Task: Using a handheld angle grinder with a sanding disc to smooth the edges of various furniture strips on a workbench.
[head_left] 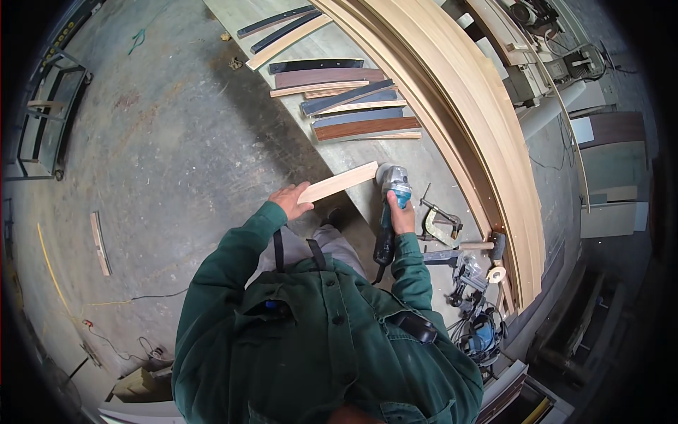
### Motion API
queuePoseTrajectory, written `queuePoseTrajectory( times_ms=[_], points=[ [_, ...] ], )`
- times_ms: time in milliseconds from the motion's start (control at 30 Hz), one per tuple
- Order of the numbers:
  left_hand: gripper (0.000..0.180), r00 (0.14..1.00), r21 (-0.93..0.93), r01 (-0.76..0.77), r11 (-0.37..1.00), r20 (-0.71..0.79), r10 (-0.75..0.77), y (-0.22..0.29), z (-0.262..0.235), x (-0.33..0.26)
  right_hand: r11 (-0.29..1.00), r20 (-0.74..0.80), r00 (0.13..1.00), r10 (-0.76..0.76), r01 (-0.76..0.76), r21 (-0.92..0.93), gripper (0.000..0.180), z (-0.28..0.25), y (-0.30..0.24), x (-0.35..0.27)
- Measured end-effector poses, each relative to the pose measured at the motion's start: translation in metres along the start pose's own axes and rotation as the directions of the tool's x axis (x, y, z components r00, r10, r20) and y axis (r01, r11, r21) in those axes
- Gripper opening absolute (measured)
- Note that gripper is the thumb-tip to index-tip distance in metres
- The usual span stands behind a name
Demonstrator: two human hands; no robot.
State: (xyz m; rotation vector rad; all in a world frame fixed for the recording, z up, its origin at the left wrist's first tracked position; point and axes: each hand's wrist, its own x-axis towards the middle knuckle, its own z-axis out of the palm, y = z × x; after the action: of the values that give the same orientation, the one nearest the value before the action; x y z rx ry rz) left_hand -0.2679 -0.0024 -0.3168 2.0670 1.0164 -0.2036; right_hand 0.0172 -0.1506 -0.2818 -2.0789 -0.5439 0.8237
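Note:
My left hand (288,202) grips the near end of a short pale wooden board (340,182), thumb on one side. The board slants up to the right, its far end over the workbench edge. In my right hand (402,214) is a teal and grey angle grinder (396,185), its black body and cord pointing back toward me. The grinder's head meets the board's far end or is right beside it; whether they touch I cannot tell. Just right of that hand a C-clamp (439,220) lies on the workbench (367,201).
Several wood strips (367,128), some dark-faced, lie farther up the bench. Long curved wooden boards (487,134) run along its right side. A mallet (497,246) and a blue corded power tool (484,335) lie at the right. A metal cart (49,116) stands far left; a loose strip (100,244) is on the floor.

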Motion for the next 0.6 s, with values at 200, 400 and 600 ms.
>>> queuePoseTrajectory(
  times_ms=[200,400,600],
  points=[
    [0.068,0.999,0.001,0.002,1.0,-0.052,-0.002,-0.009,0.009,0.003,0.997,0.077,0.997,-0.002,0.008,-0.073,0.063,0.011,-0.005,-0.008],
    [0.071,1.0,0.009,-0.005,1.0,0.004,0.005,0.0,-0.004,-0.001,0.999,0.057,0.998,-0.022,0.024,-0.034,0.063,0.012,-0.007,-0.009],
    [0.063,0.996,-0.033,0.008,0.999,-0.094,-0.011,0.01,-0.005,-0.007,0.974,-0.138,0.978,0.154,-0.127,0.187,0.058,-0.029,0.031,0.002]
  ],
)
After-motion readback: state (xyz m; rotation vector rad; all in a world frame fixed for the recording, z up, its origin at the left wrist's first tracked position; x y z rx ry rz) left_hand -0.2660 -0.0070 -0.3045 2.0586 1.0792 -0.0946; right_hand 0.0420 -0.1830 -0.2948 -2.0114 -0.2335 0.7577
